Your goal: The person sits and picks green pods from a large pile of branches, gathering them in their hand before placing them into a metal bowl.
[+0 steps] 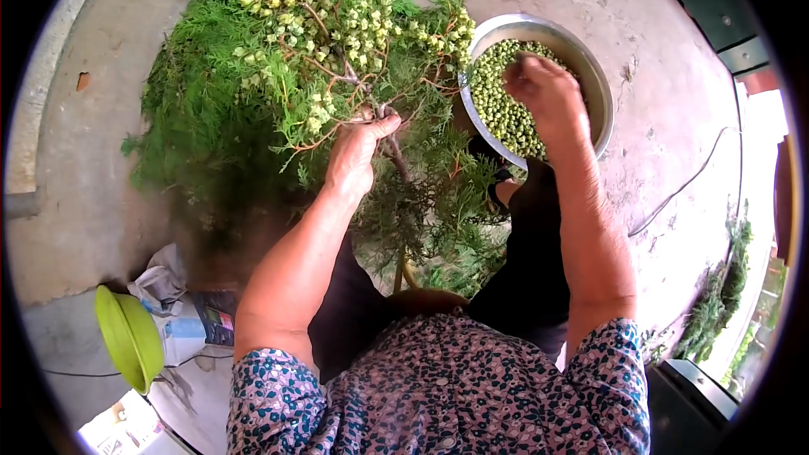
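Observation:
My left hand (363, 145) is closed around the woody stem of a conifer branch (341, 63). Feathery green sprays and clusters of pale green cones (366, 25) spread from that stem, above and to both sides of the hand. On the right, my right hand (550, 91) hovers over a round metal basin (599, 101); its fingers are bent and blurred, so whether they hold anything is unclear. Many small green cones (499, 88) fill the lower part of the basin. The basin's left rim lies beside the branch's outer cones.
More cut greenery (196, 120) is heaped at the left. A lime-green plastic basin (129, 338) stands on edge at lower left beside a crumpled bag (161, 284). A thin cable (686, 183) crosses the concrete floor at right, near loose sprigs (717, 297).

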The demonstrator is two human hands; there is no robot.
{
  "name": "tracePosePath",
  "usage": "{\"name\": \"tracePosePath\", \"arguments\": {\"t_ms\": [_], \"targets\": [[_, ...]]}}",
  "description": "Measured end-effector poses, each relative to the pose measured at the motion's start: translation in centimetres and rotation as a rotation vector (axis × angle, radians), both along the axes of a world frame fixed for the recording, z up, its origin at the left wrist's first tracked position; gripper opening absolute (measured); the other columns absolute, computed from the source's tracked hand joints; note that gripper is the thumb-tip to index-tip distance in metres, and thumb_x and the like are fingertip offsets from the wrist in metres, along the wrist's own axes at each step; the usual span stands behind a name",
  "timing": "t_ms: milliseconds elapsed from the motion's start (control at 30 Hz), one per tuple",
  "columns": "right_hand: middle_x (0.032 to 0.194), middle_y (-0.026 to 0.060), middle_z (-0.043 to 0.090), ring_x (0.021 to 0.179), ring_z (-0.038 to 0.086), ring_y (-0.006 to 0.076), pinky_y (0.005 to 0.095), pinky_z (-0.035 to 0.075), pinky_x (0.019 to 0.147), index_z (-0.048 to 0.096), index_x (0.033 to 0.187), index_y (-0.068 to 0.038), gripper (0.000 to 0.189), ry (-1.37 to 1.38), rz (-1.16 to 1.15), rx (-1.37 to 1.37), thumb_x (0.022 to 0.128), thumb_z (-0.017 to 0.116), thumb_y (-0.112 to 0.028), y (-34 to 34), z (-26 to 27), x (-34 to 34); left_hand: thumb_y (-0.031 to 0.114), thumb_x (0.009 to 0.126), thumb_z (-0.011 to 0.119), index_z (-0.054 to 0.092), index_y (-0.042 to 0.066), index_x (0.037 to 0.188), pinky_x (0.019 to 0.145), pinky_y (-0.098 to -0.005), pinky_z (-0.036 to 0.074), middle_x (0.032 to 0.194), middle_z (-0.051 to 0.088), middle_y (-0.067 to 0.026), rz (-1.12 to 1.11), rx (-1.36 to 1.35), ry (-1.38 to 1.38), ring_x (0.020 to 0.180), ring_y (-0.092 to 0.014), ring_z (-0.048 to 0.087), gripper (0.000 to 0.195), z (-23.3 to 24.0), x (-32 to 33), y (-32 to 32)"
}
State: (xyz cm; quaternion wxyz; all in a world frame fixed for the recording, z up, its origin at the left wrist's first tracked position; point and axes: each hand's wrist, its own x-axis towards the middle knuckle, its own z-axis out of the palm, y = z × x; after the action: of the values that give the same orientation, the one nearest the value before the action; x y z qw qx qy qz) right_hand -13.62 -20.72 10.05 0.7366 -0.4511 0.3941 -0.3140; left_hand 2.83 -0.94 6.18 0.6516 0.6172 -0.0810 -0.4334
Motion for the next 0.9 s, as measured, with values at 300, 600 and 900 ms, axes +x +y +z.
{"name": "tracePosePath", "arguments": {"t_ms": [300, 600, 900], "targets": [[0.074, 0.0084, 0.061, 0.054, 0.059, 0.0135, 0.0232, 0.047, 0.044, 0.051, 0.115, 0.001, 0.031, 0.151, 0.455, -0.036, 0.09, 0.049, -0.017, 6.5, 0.3, 5.2, 0.007, 0.073, 0.066, 0.06, 0.005, 0.096, 0.086, -0.0307, 0.032, 0.088, 0.061, -0.0033, 0.019, -0.031, 0.004, 0.088, -0.017, 0.052, 0.024, 0.7, -1.1, -0.1], [0.067, 0.0064, 0.061, 0.05, 0.055, 0.0109, 0.0229, 0.042, 0.043, 0.059, 0.081, -0.002, 0.014, 0.097, 0.368, -0.05, 0.087, 0.054, -0.013, 6.8, -0.5, 6.8, 0.006, 0.074, 0.061, 0.059, 0.0, 0.093, 0.082, -0.0299, 0.038, 0.088, 0.061, -0.0098, 0.001, 0.018, -0.159, 0.082, -0.017, 0.054, 0.02, 1.3, -2.3, 0.7], [0.065, 0.005, 0.06, 0.049, 0.055, 0.0104, 0.0228, 0.041, 0.044, 0.06, 0.085, 0.0, 0.012, 0.057, 0.329, -0.127, 0.087, 0.053, -0.01, 6.5, 0.1, 6.6, 0.015, 0.084, 0.059, 0.06, 0.0, 0.075, 0.043, -0.0185, 0.036, 0.065, 0.059, -0.0023, -0.108, 0.23, -0.527, 0.051, -0.006, 0.05, 0.018, 3.6, -1.1, 2.2]]}}
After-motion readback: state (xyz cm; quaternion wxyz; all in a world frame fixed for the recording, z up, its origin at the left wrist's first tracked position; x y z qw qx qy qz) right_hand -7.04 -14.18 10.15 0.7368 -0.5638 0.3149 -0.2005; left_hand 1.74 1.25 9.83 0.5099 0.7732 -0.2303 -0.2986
